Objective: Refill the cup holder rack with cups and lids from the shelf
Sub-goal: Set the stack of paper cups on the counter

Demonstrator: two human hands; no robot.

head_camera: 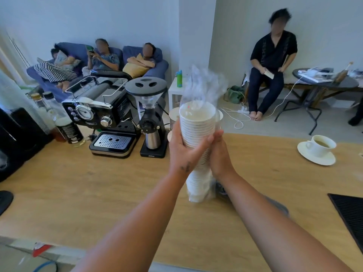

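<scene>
A tall stack of white paper cups (197, 124) stands upright over the wooden counter (98, 193), still inside a clear plastic sleeve (204, 85) that is bunched open and blurred above the top cup. My left hand (183, 152) wraps around the stack's left side. My right hand (220, 154) presses against its right side. The stack's lower end (196, 191) reaches down near the counter top. A cup holder rack appears partly behind the stack; I cannot make it out clearly.
An espresso machine (106, 118) and a coffee grinder (151, 122) stand at the counter's back left, with bottles (64, 122) beside them. A white cup on a saucer (318, 150) sits at the right. A black mat (349, 214) lies at the right edge. People sit beyond the counter.
</scene>
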